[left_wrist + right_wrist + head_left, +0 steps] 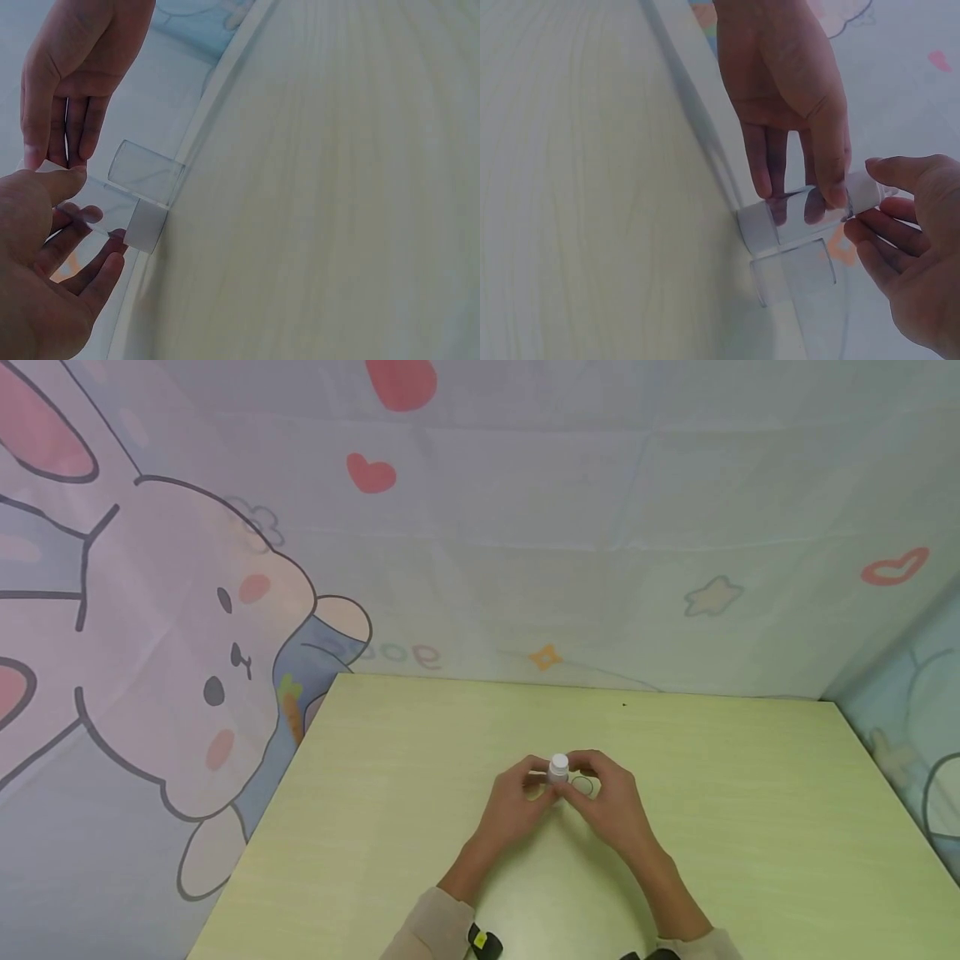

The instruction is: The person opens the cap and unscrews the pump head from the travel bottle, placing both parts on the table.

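A small bottle (558,766) with a white top, a see-through body and a white base stands upright on the table. My left hand (512,806) holds its body from the left, thumb on the near side and fingers behind. From the right, my right hand (611,803) pinches the white collar (863,192) between thumb and fingers. Just right of the bottle stands a clear cylinder (146,172), which neither hand appears to hold. The bottle's clear body (802,217) shows partly between the left fingers in the right wrist view.
The pale yellow-green table (420,743) ends at the back against a printed cloth (510,527) with a rabbit and hearts. A tiny dark speck (624,704) lies near the table's back edge. A dark cable (927,793) hangs at the far right.
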### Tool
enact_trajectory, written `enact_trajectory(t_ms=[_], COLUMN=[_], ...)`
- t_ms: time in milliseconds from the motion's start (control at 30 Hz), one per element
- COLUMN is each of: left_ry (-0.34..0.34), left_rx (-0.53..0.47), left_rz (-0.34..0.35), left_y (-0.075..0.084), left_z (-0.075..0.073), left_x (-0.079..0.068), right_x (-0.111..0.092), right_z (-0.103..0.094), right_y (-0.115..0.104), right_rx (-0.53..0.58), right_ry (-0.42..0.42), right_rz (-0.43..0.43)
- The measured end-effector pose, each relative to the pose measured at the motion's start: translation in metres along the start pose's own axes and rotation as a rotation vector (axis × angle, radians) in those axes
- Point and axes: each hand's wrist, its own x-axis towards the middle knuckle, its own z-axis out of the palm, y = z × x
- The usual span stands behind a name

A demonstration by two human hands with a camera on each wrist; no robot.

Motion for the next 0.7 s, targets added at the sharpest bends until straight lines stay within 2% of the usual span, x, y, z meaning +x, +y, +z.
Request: enact_trajectory(t_ms=[700], left_ry=[-0.003], left_rx=[-0.007], left_rz=[-0.01], left_y=[0.0021], left_z=[-0.0001], left_x=[-0.001], right_x=[0.0051], right_z=[0.0053], right_y=[-0.0014], right_rx=[-0.013], right_ry=[0.007], right_rz=[0.032])
